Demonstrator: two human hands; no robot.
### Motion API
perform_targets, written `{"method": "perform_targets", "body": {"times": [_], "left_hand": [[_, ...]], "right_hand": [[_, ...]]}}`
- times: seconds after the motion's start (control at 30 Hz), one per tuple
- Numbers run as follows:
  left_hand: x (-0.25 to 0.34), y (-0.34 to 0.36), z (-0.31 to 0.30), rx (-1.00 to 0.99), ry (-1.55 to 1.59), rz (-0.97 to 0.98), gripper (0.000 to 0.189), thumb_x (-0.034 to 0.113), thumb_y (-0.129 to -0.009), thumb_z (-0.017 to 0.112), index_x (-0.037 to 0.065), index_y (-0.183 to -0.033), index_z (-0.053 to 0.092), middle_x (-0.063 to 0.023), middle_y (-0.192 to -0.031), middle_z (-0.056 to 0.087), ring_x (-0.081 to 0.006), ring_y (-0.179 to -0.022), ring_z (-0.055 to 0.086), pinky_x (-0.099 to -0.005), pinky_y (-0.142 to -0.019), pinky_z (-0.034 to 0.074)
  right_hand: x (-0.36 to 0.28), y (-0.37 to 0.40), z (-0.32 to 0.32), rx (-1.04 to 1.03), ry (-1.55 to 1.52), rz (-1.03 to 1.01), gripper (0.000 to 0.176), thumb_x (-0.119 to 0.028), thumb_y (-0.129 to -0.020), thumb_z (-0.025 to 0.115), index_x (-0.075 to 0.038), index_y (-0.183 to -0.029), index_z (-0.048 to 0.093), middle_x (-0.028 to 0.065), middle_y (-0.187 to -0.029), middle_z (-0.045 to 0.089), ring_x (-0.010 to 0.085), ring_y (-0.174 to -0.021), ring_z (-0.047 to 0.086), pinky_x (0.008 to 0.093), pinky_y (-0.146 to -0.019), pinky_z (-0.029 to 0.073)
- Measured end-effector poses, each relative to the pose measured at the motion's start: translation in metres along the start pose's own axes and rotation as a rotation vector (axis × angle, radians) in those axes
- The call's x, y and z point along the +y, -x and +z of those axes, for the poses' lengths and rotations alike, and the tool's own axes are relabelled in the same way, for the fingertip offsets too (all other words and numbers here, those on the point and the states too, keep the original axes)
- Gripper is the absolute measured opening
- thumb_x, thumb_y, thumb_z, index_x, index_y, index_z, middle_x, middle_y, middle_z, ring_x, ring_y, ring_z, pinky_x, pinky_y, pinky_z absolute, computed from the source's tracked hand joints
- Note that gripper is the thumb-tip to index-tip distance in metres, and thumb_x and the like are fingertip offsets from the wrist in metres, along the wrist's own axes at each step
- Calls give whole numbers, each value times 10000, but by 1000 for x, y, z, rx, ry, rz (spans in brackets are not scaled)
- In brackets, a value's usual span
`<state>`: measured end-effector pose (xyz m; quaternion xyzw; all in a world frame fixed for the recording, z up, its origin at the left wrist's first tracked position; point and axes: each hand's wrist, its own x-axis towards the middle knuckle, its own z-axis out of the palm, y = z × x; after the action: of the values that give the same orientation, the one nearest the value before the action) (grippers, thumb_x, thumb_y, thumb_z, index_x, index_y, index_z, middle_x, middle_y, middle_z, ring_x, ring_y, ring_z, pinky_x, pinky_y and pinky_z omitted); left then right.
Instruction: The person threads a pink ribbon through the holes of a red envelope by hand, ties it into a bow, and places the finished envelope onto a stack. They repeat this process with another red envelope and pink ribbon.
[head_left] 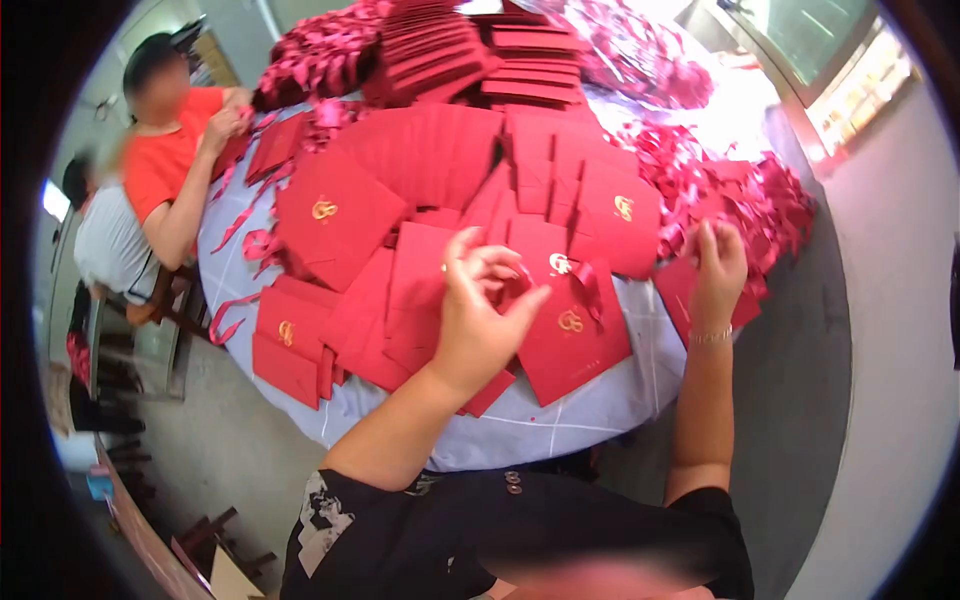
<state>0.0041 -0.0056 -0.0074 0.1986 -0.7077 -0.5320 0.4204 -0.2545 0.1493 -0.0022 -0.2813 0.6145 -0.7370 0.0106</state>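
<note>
Curled inward, the fingers and thumb of my left hand (480,315) are over the red cards; whatever is between them blends into the red behind. Just right of its thumb, a glossy red ribbon (586,290) lies over a large red card (575,350) with gold emblems. My right hand (718,258) is raised at the table's right side, fingertips pinched together, beside the heap of red ribbons (765,205). What it pinches is too small to tell. Below this hand is another red card (678,295).
Stacks of red cards (435,50) and plastic-wrapped ribbons (640,55) stand at the back of the round, cloth-covered table (480,440). A person in orange (180,150) works at the left edge, hands apart from mine. Another person in white (115,235) sits behind.
</note>
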Motion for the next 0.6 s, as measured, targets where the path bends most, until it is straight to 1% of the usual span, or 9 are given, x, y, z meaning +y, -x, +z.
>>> {"method": "perform_targets", "body": {"times": [0.03, 0.07, 0.1, 0.17, 0.23, 0.3, 0.4, 0.5, 0.6], "left_hand": [[8, 1, 1, -26, -49, 78, 747, 17, -771, 834, 26, -1354, 367, -114, -1136, 603, -150, -939, 614, -288, -832, 522], [13, -1, -5, -129, -280, 87, 612, 94, -748, 856, 19, -1247, 510, -126, -1101, 612, -216, -954, 619, -340, -851, 514], [15, 0, -6, -146, -498, 245, 517, 201, -729, 858, 15, -1140, 606, -157, -1097, 613, -307, -996, 603, -403, -888, 494], [5, 4, -6, -298, -657, 258, 536, 309, -702, 849, 10, -1102, 656, -167, -1095, 602, -354, -1035, 564, -451, -921, 470], [-1, 7, -1, -362, -669, 187, 513, 270, -708, 847, 12, -1108, 654, -153, -1111, 581, -345, -1052, 553, -450, -913, 474], [-9, 9, -2, -344, -584, 210, 483, 202, -689, 847, 34, -1103, 663, -130, -1113, 568, -331, -1082, 543, -433, -918, 474], [-18, 10, 2, -280, -529, 259, 400, 137, -671, 825, 32, -1030, 683, -118, -1118, 558, -316, -1082, 540, -423, -929, 471], [-18, 9, 3, -242, -528, 263, 289, 88, -680, 762, 37, -946, 663, -109, -1022, 608, -312, -1026, 555, -428, -891, 473], [-17, 9, 4, -266, -531, 237, 230, 64, -682, 717, 47, -896, 636, -102, -928, 642, -313, -963, 572, -434, -844, 474]], "right_hand": [[4, 7, 3, -79, 107, -35, 43, -77, -1004, 622, -39, -1008, 643, -6, -792, 616, 71, -660, 559, 211, -603, 440], [4, 16, 7, -134, 243, -49, 58, -67, -1002, 619, -25, -1029, 649, -5, -793, 606, 70, -665, 550, 216, -608, 440], [2, 25, 10, -201, 365, -74, 79, -56, -999, 616, -10, -1050, 655, -3, -793, 597, 70, -670, 541, 222, -613, 440], [0, 38, 10, -354, 400, -86, 110, -28, -982, 622, 29, -1071, 653, 10, -871, 626, 76, -775, 573, 234, -670, 477], [-4, 48, 19, -447, 380, -201, 124, 4, -991, 584, 36, -1093, 646, 42, -884, 638, 97, -746, 593, 237, -660, 499], [18, 58, 21, -496, 340, -215, 153, 10, -997, 563, 31, -1127, 641, 55, -864, 648, 105, -722, 597, 235, -639, 495], [-14, 77, 44, -692, 366, -149, 179, 13, -997, 546, 25, -1135, 659, 84, -829, 671, 146, -677, 613, 273, -609, 492], [-19, 91, 55, -824, 531, -190, 165, 2, -973, 586, 30, -1113, 671, 155, -896, 706, 210, -682, 646, 320, -636, 508], [-8, 97, 56, -816, 504, -329, 128, -8, -961, 615, 24, -1071, 672, 147, -870, 698, 232, -701, 648, 341, -653, 513]]}}
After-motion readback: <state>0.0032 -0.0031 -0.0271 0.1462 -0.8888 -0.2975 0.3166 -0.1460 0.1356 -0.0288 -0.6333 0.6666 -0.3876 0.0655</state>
